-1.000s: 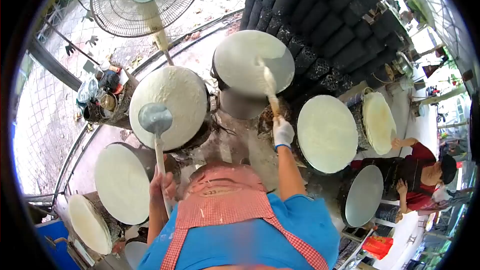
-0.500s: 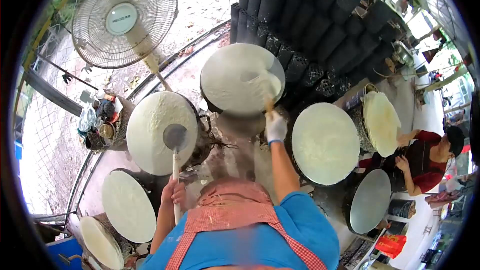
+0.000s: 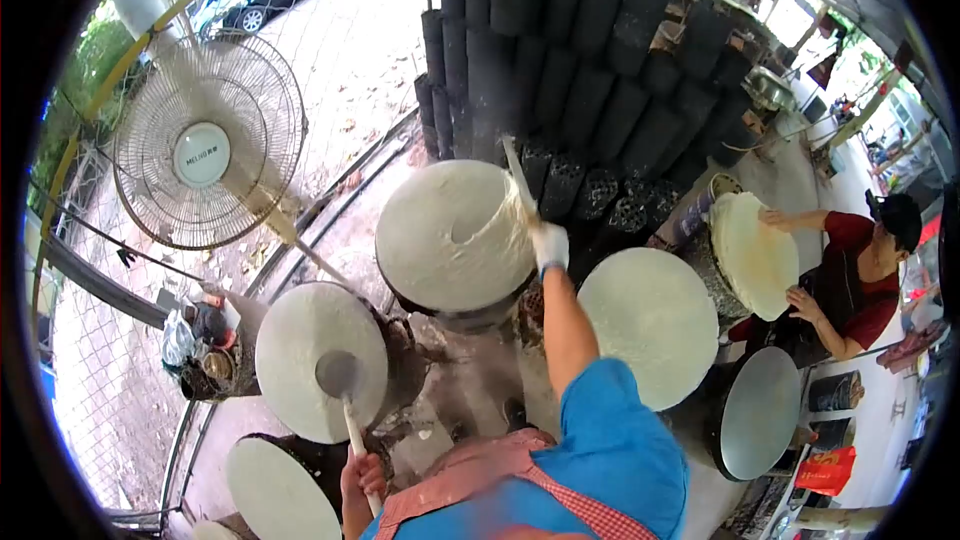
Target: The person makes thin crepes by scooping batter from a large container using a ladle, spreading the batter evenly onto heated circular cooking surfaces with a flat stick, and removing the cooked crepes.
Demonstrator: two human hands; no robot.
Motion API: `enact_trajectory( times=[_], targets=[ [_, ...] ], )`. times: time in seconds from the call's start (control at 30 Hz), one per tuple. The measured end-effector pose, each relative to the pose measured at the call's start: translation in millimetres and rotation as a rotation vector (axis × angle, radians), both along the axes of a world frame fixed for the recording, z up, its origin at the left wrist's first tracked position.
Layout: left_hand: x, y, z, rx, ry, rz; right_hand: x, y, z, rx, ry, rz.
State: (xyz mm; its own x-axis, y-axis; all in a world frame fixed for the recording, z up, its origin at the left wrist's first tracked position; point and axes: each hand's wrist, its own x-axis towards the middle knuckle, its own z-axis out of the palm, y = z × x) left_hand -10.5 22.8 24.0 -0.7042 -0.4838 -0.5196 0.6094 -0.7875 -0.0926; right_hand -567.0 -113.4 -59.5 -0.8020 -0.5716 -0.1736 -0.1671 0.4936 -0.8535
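A big round fan [image 3: 202,155] stands on the far left. Below it is a bin [image 3: 232,365] with bags and bits on top. Next comes a low round pan [image 3: 275,495] with a pale top. Above that is the left pan [image 3: 290,350], all covered in pale batter. A long spoon [image 3: 338,374] has its round end over this pan; I can't tell if it touches. The bare left hand [image 3: 363,480] has its fingers curled tight round the spoon's handle. The middle pan [image 3: 430,265] has creamy batter on it, with a ridge near its right side. There the right hand [image 3: 549,245], in a white glove, is closed round a pale stick [image 3: 516,170]. The stick leans across the pan's right edge. Black tubes [image 3: 560,20] are piled up behind. To the right is another pale pan [image 3: 650,325]. Farther right, another person [image 3: 845,280] touches a floppy pale sheet [image 3: 755,255] with both hands.
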Motion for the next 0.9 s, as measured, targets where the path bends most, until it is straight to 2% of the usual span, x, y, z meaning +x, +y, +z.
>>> enact_trajectory(
  times=[0.03,0.1,0.17,0.2,0.23,0.27,0.3,0.33,0.37,0.4,0.43,0.47,0.5,0.53,0.57,0.6,0.63,0.67,0.7,0.77,0.83,0.87,0.9],
  targets=[
    [-1.8,1.3,-0.7,-0.03,-0.086,0.006,10.4,6.0,-22.8,0.137,-0.048,-0.032],
    [-0.9,-2.6,-13.3,0.01,-0.086,-0.012,75.1,25.4,-30.9,-0.123,0.055,0.039],
    [-2.4,-10.9,-21.0,0.151,-0.106,0.003,108.1,34.9,-8.4,-0.018,0.099,0.262],
    [-6.6,-11.8,-14.6,0.203,-0.028,0.032,110.4,53.2,24.3,0.031,0.094,0.234],
    [-4.9,-13.3,-10.8,0.243,0.047,0.062,91.9,66.5,9.7,-0.057,0.165,0.236],
    [15.6,-10.7,-30.7,0.197,0.064,0.031,81.8,81.3,8.6,-0.335,-0.229,0.086],
    [17.6,-6.8,-27.5,0.16,0.038,0.055,74.6,89.4,8.8,-0.609,-0.615,-0.074],
    [17.3,-5.6,-20.5,0.12,0.01,0.073,80.8,98.7,-7.2,-0.59,-0.884,-0.222],
    [16.4,-7.9,-15.9,0.08,-0.015,0.085,97.1,105.0,-41.8,-0.391,-0.536,-0.135],
    [15.9,-11.7,-17.0,0.159,0.122,0.072,121.0,98.8,-80.8,-0.334,-0.428,-0.117],
    [12.8,-16.0,-18.6,0.171,0.19,0.073,143.1,88.9,-74.7,-0.271,-0.316,-0.092],
    [9.0,-16.1,-21.0,0.203,0.208,0.082,153.1,93.8,-67.6,-0.278,-0.424,-0.052],
    [4.8,-18.6,-18.5,0.23,0.223,0.089,164.9,95.8,-25.1,-0.29,-0.537,-0.015],
    [9.5,-15.3,-24.0,0.191,0.197,0.087,152.1,99.9,-29.7,-0.276,-0.275,0.105],
    [14.0,-12.2,-29.1,0.153,0.171,0.085,134.4,107.3,-14.5,-0.263,-0.189,0.142],
    [11.6,-13.7,-21.7,0.138,0.086,0.067,118.3,110.3,12.4,-0.206,-0.142,0.09],
    [10.3,-17.4,-22.5,0.103,0.034,0.06,86.1,103.4,-13.0,-0.197,-0.051,0.07],
    [8.6,-21.0,-22.9,0.068,-0.019,0.05,62.0,93.2,-15.2,-0.359,-0.188,-0.04],
    [5.9,-22.8,-23.6,0.061,0.068,0.056,28.7,82.5,-35.3,-0.148,0.068,-0.064],
    [-3.4,-32.3,-25.3,0.12,0.166,0.054,15.5,67.5,-14.8,0.149,0.49,0.082],
    [-7.0,-53.9,-50.7,0.118,0.155,0.01,32.1,63.2,-2.0,0.297,0.671,0.31],
    [-4.0,-64.0,-70.9,0.128,0.144,-0.002,40.6,68.4,-6.8,0.189,0.83,0.385],
    [-3.3,-80.8,-97.9,0.124,0.248,-0.096,47.8,77.5,-5.4,0.113,0.864,0.458]
  ],
)
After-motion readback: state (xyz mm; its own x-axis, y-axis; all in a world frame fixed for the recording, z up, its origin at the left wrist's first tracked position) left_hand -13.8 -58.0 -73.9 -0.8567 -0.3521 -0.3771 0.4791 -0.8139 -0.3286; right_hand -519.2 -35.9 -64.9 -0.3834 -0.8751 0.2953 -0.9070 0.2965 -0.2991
